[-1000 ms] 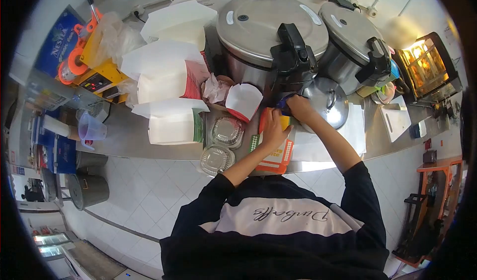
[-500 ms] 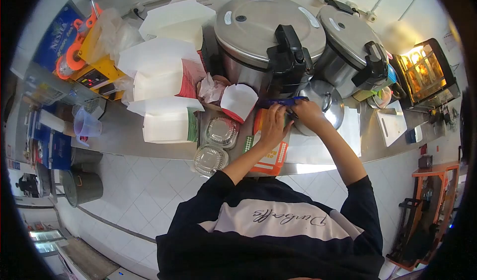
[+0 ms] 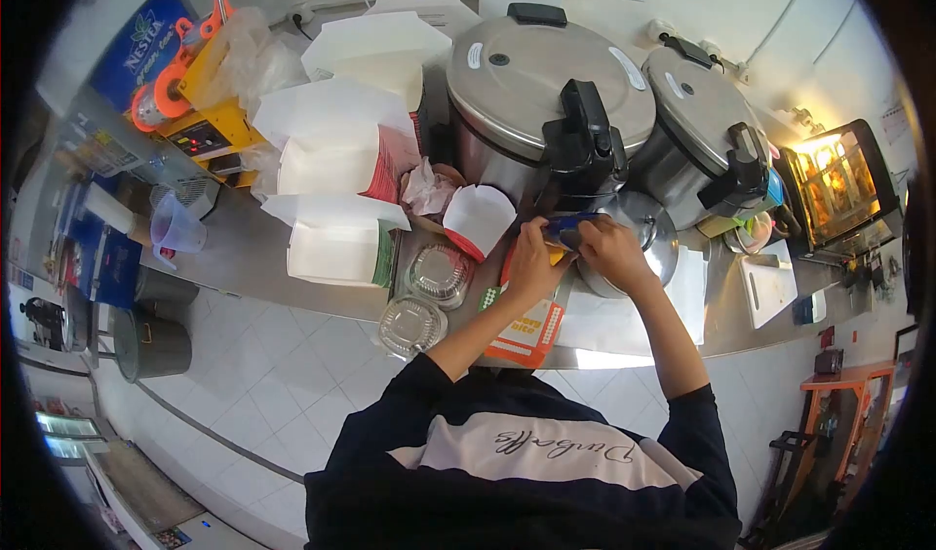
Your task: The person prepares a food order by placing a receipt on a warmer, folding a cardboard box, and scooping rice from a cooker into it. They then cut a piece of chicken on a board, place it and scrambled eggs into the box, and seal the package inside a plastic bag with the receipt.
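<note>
One blue object (image 3: 563, 226) is sitting in both hands: I am pinching it with the left hand (image 3: 533, 263) and right hand (image 3: 614, 250) — near the shiny pot (image 3: 657, 230) and orange-and-white carton (image 3: 532, 333). Slackening fingertips could be risking a slip — onto the tabletop (image 3: 244, 265).

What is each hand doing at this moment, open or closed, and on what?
Left hand: fingers closed on one end of a small blue item.
Right hand: closed on its other end; what it is, I cannot tell.

The blue item (image 3: 563, 227) seems glossy plastic, the large lid (image 3: 541, 82) metal.
</note>
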Available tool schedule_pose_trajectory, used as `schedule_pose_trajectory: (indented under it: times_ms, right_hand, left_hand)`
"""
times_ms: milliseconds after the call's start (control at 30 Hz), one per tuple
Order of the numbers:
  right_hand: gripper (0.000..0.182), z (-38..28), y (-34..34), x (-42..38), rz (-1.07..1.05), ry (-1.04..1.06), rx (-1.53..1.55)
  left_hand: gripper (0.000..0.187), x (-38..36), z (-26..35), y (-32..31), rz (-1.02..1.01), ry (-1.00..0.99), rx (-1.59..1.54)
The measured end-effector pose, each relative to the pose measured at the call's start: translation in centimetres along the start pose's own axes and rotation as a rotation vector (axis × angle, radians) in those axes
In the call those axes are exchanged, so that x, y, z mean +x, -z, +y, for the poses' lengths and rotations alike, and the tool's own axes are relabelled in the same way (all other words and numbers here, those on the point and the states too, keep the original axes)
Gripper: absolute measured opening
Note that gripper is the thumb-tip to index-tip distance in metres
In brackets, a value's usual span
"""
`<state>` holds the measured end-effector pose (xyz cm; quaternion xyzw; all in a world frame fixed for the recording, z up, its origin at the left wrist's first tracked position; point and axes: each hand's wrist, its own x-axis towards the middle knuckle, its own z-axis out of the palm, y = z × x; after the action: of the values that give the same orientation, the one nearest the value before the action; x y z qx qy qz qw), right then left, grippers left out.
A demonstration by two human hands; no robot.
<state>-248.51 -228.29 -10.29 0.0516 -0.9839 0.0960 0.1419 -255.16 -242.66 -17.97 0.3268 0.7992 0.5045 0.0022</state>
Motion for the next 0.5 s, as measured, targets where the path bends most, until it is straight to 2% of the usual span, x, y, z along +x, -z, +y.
schedule_pose_trajectory:
  times_ms: [33,133,233,333,433,500]
  right_hand:
    - [0.018,0.2,-0.1,0.1,-0.004,0.008,-0.044]
    - [0.022,-0.6,0.6,0.4,-0.077,0.036,-0.118]
    - [0.020,0.0,-0.3,0.0,0.008,0.118,-0.093]
    - [0.017,-1.2,0.5,-0.3,0.012,0.137,-0.023]
    - [0.013,-2.0,1.4,0.1,0.172,0.240,0.057]
    - [0.013,-1.7,2.1,0.1,0.274,0.085,0.167]
  left_hand:
    - [0.070,0.5,0.4,0.2,-0.015,0.062,-0.046]
    - [0.068,1.4,2.8,2.2,0.110,-0.257,0.120]
    - [0.066,1.8,2.1,1.5,0.006,-0.521,0.117]
    - [0.066,2.0,1.2,0.8,-0.144,-0.191,0.009]
    - [0.061,2.2,-1.5,0.3,-0.213,-0.271,0.252]
    - [0.056,2.6,-2.7,-0.3,-0.207,-0.200,0.212]
